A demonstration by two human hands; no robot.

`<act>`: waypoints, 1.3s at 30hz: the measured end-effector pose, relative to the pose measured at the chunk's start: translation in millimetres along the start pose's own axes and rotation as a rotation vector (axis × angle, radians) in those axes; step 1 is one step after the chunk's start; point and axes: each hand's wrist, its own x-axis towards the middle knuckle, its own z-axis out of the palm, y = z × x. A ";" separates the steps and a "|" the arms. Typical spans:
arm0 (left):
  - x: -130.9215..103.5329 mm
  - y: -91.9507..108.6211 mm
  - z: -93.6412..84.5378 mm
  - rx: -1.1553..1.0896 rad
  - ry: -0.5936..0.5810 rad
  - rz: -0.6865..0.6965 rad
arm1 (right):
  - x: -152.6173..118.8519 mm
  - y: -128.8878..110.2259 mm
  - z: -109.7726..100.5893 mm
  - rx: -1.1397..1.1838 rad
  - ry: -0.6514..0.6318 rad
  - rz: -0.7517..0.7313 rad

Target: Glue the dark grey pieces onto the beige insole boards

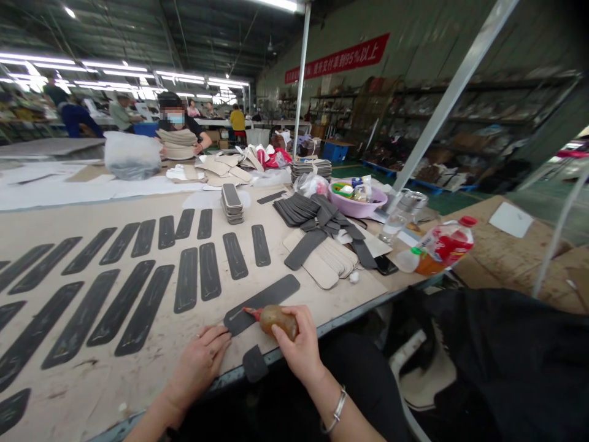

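Note:
My right hand (297,344) is wrapped around a rounded, amber squeeze bottle (271,320) with a red nozzle. The nozzle tip points left, low over a dark grey rounded strip (273,294) lying at the table's front edge. A thin shiny streak shows on the strip near the tip. My left hand (205,353) lies with its fingers extended at the strip's left end, touching it. Beside the bottle, a small dark piece (254,363) overhangs the table edge. Rows of similar dark strips (186,279) with glossy streaks cover the table to the left.
Loose dark strips (299,212) and beige pieces (329,264) are piled at right. Behind them stand a purple basin (359,205), a red-labelled bottle (448,242) and a metal pole (446,104). A small stack (232,204) sits mid-table. Across the table, a person (181,126) holds beige pieces.

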 end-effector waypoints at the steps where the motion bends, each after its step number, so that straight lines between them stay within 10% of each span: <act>1: 0.9 -0.6 -0.2 0.001 0.012 0.011 | 2.4 3.3 -2.9 -0.043 0.026 -0.019; 19: 9.2 -7.1 4.3 -0.020 0.109 0.029 | 32.3 34.9 -39.1 -0.376 0.331 -0.023; 28: 12.4 1.1 3.0 -0.069 0.082 -0.028 | -2.0 7.1 -15.7 0.083 0.036 0.147; 39: 12.3 3.2 1.3 -0.086 0.056 -0.042 | -10.2 -11.6 2.8 0.090 -0.107 0.099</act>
